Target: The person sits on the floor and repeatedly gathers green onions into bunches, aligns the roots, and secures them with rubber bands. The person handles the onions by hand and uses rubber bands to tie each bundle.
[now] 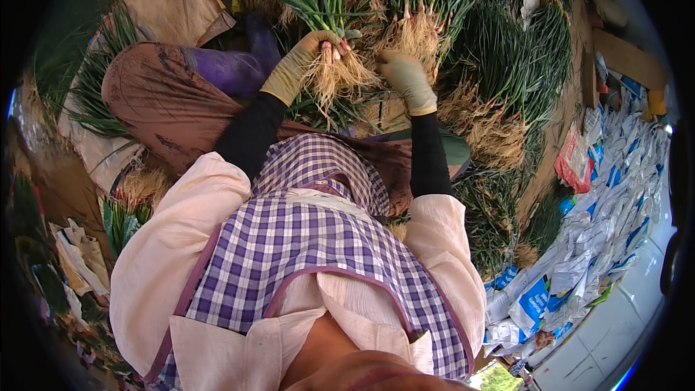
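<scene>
My left hand, in a pale yellow work glove, grips a bunch of spring onions just above its reddish-white bulbs. The bunch's tan roots hang toward me. My right hand, gloved the same way, has its fingers curled beside those roots. It is just in front of another rooted onion bunch. Whether anything is inside the right hand's fingers is hidden by the back of the glove.
More onions with roots lie piled at the right. Brown paper sits at the upper left, beyond my bent knee. Crumpled white and blue bags line the far right beside pale tiles. More green leaves lie at the left.
</scene>
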`<state>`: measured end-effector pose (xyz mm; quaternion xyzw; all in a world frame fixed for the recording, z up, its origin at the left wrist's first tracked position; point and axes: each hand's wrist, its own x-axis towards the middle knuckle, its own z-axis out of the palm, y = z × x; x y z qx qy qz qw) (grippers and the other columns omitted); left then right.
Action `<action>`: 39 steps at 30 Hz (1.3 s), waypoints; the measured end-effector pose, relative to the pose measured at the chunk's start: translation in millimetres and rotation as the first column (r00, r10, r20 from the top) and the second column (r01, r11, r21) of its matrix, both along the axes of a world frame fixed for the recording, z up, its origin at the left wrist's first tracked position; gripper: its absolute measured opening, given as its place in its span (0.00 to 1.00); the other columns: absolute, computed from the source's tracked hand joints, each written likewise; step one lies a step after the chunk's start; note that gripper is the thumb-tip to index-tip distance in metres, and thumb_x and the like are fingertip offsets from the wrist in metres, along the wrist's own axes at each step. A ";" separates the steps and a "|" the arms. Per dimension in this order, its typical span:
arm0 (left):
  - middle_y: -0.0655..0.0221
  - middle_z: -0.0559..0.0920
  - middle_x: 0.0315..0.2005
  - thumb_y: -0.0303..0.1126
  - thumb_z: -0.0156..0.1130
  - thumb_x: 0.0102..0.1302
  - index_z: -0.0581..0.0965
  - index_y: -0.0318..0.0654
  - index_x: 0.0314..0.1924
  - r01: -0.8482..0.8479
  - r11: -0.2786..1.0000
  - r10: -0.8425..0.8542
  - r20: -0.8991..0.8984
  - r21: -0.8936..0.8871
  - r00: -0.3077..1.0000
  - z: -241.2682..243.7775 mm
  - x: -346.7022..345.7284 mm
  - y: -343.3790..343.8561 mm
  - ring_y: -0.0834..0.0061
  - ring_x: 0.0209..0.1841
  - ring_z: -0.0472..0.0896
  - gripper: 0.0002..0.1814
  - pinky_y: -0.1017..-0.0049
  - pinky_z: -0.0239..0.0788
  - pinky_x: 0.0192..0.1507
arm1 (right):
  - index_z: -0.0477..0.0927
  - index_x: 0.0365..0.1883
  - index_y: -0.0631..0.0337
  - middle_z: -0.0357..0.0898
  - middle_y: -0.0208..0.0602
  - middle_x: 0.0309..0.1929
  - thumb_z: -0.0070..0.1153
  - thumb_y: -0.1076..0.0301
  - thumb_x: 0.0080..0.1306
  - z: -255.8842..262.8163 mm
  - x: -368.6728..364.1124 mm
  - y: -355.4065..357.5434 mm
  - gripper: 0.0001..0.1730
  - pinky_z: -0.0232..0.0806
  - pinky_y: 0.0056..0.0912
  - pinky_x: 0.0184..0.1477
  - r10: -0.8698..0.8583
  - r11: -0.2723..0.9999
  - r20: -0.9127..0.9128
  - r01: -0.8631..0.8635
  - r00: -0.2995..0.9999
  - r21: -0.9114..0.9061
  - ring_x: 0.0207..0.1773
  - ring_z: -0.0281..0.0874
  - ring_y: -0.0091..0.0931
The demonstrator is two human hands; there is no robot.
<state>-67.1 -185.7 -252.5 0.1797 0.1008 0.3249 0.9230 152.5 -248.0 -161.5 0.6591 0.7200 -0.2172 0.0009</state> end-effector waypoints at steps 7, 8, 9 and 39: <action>0.50 0.82 0.34 0.25 0.59 0.58 0.81 0.27 0.34 0.096 0.989 -0.095 0.016 -0.110 0.995 -36.4 1.2 6.7 0.64 0.32 0.82 0.08 0.69 0.78 0.36 | 0.79 0.48 0.52 0.80 0.38 0.45 0.57 0.64 0.59 -2.1 -47.0 -0.2 0.17 0.72 0.33 0.42 0.029 0.970 -0.268 0.038 0.963 0.241 0.42 0.80 0.32; 0.50 0.82 0.33 0.25 0.58 0.59 0.80 0.25 0.33 0.043 0.996 -0.042 0.011 -0.073 0.999 -40.2 0.4 4.3 0.64 0.31 0.82 0.08 0.70 0.78 0.34 | 0.79 0.47 0.52 0.81 0.38 0.44 0.57 0.64 0.59 -23.7 -51.2 0.2 0.16 0.72 0.33 0.42 0.042 0.948 -0.211 0.028 0.977 0.318 0.41 0.81 0.32; 0.50 0.82 0.33 0.24 0.58 0.59 0.80 0.24 0.33 -0.012 0.999 0.012 0.012 -0.036 1.000 -42.1 0.3 0.4 0.65 0.30 0.82 0.08 0.71 0.78 0.33 | 0.80 0.45 0.52 0.81 0.37 0.42 0.58 0.64 0.59 -33.7 -53.9 1.6 0.15 0.73 0.33 0.41 0.051 0.920 -0.149 0.012 0.987 0.392 0.40 0.81 0.33; 0.60 0.78 0.17 0.26 0.59 0.56 0.78 0.26 0.22 0.082 0.982 0.060 -0.699 0.168 0.713 31.2 -3.3 5.0 0.73 0.20 0.78 0.09 0.78 0.71 0.22 | 0.68 0.35 0.58 0.65 0.23 0.21 0.44 0.70 0.70 -18.0 -61.1 8.8 0.04 0.57 0.22 0.23 -0.496 0.759 -0.826 0.327 -0.269 -0.563 0.21 0.60 0.18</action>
